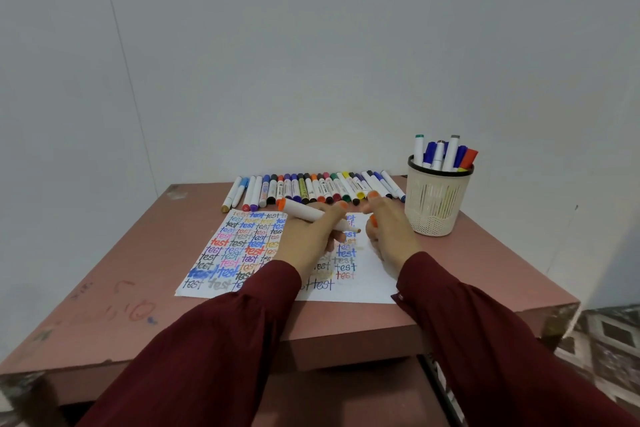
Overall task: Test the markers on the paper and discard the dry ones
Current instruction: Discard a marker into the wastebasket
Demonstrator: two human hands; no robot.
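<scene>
Left grip [304, 239] holds an uncapped marker [311, 213] over the paper [221, 253], right grip [388, 232] apparently pinches its cap [373, 220]; a test stroke should follow.

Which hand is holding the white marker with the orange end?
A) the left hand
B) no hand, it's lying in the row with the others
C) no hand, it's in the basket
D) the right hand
A: the left hand has its fingers curled round the marker, above the paper, with the bare tip pointing toward the right hand.
</scene>
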